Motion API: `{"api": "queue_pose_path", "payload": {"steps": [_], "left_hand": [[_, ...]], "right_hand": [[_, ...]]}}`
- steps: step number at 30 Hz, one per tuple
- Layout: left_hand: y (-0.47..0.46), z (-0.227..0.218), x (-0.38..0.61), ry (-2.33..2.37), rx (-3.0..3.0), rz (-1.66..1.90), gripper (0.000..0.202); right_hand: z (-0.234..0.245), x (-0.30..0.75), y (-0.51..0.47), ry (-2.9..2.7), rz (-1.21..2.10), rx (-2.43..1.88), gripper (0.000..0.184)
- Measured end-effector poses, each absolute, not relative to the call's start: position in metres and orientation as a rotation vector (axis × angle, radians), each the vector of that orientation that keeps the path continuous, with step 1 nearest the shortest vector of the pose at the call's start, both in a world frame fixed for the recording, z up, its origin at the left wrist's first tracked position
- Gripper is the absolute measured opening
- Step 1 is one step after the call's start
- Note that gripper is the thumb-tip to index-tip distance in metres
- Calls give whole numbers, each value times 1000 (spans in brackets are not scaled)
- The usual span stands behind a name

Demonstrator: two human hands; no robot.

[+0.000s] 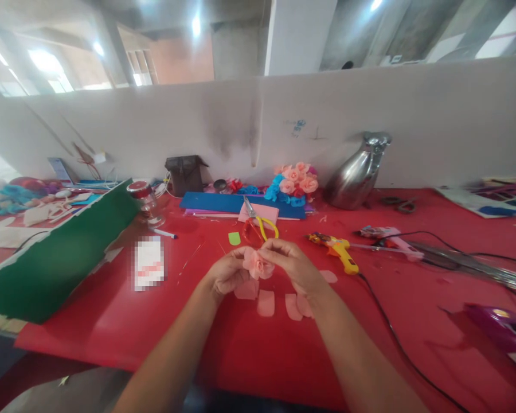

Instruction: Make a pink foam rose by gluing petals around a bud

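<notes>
A pink paper flower is held between both hands above the red table. My left hand grips its left side, fingers closed. On the right, my right hand pinches a petal at the flower's upper edge. Below the hands lie several loose pink petal pieces; some are partly hidden by my hands and wrists. Just beyond the flower are scissors with red and yellow handles, their blades resting over a pink paper piece. A small green paper square lies to their left.
A yellow glue gun with a black cord lies to the right, near a pink glue gun. Finished flowers and a steel jug stand at the back. A green board and a jar are left.
</notes>
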State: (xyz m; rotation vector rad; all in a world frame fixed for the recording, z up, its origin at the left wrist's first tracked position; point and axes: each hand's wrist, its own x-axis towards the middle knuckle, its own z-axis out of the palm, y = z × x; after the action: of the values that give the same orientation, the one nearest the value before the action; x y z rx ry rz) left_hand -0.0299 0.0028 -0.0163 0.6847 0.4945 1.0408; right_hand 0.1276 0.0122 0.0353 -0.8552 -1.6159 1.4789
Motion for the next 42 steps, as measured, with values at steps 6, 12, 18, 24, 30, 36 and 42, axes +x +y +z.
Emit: {"api": "queue_pose_path", "payload": {"steps": [6,12,18,24,30,36,42], "left_hand": [[3,-21,-31,443,676,1053,18],[2,-21,-32,426,670,1032,17],[2,-23,-33,460,660,966,17],[2,-24,-32,467,660,948,17],[2,-25,-33,461,711,908,19],[2,-26,-34,447,685,916,23],[3,-20,-30,478,641,1043,17]], "right_hand": [[36,128,11,-1589,1490,-875,22],[35,128,12,-1568,1480,-848,21],[36,128,12,-1647,1477,-861,20],[42,129,10,-1678,1440,-860,21],[42,129,11,-1651,1523,-878,19],[40,130,11,-1589,1526,-836,16],[41,130,10,-1581,1250,-875,15]]}}
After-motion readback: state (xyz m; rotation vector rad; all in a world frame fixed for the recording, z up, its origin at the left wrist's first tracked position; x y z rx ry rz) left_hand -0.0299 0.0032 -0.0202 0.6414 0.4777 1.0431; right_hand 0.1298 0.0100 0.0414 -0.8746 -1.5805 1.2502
